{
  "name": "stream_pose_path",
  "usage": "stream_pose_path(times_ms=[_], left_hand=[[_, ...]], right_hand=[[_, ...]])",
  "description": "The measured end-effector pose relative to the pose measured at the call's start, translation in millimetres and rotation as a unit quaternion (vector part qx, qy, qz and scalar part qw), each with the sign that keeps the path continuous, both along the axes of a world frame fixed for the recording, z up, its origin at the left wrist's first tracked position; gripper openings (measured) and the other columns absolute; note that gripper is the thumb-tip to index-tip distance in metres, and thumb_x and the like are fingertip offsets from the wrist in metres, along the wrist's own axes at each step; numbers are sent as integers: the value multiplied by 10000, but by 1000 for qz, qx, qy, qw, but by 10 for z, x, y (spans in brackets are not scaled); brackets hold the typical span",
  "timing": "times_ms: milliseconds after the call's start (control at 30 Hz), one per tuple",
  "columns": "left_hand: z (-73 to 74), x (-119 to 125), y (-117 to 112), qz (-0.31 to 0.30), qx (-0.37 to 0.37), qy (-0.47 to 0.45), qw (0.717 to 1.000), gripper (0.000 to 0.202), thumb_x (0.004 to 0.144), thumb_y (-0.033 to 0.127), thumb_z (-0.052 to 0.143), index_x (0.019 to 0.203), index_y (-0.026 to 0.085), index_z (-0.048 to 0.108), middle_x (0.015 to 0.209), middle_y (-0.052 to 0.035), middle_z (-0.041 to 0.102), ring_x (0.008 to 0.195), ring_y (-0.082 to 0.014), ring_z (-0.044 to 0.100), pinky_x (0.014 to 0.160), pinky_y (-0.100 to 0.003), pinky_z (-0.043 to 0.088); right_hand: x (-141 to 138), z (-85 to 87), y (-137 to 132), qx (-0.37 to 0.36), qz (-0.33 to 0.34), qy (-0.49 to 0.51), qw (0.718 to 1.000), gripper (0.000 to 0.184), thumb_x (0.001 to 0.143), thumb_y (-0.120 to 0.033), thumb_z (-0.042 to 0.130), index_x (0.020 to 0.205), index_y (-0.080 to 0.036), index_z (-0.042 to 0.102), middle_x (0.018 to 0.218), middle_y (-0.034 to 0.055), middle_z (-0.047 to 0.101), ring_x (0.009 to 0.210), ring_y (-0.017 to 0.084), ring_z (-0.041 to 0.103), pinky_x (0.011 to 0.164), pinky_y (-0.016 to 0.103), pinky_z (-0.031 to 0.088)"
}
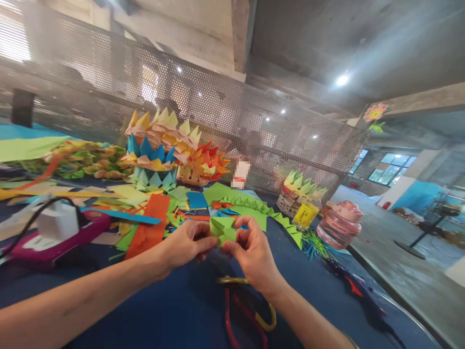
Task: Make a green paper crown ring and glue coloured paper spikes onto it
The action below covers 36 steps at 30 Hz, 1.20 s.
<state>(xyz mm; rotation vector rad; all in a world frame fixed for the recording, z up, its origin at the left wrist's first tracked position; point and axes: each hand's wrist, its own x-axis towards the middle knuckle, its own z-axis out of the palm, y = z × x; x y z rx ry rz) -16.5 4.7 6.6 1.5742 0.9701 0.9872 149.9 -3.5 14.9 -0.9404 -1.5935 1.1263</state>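
Green paper [223, 228], folded, above the worktop [145, 310]: my left grip [191, 242] pinches its left side, thumb and finger nearly closed; my right grip [255, 252] likewise its right side; neither lies nearer, and I discern no long axis.

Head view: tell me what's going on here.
A person's left hand and right hand together hold a small folded piece of light-green paper above a dark blue table. Below the hands lies a looped red-and-yellow tool, its type unclear. Beyond them are a flat orange paper strip and a row of pointed green paper folds. Multicoloured paper rings with pointed tips stand farther back, left of centre.
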Motion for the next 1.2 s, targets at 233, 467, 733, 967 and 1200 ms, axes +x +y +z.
stream_pose_path(times_ms=[233,467,733,967,1200], left_hand=[[5,-68,88,35,-12,-15,999,418,618,549,689,554,175,514,502,25,517,484,-114,500,489,-237,425],[21,-60,45,37,-24,-19,999,444,602,583,699,573,168,547,547,17,548,505,-116,513,491,-232,416],[56,-61,-9,4,-51,-23,998,448,610,581,699,580,163,542,580,15,534,540,-113,497,500,-226,398],[-44,-11,-25,-42,-80,6,996,381,650,502,699,588,157,550,518,30,516,474,-90,451,451,-199,338],[-128,19,-21,-73,-64,106,990,353,727,494,580,603,164,571,429,56,451,349,-66,309,375,-201,192]], right_hand=[[353,115,-108,58,-38,-242,968,364,791,-206,649,1122,-238,502,916,5,672,841,162,630,763,303,476],[464,60,-585,81,4,-468,880,331,774,-327,724,1081,-233,640,1077,45,616,1020,225,545,907,349,410],[907,124,-684,84,-74,-537,836,221,831,-212,627,1049,-225,660,1062,63,637,1015,233,576,912,367,421],[1336,231,-457,148,-221,-587,765,289,822,-165,587,1106,-186,633,1154,128,625,1098,312,561,943,484,411],[474,308,-347,248,-69,-411,875,118,918,-226,510,951,-224,623,961,33,650,918,176,598,833,307,451]])
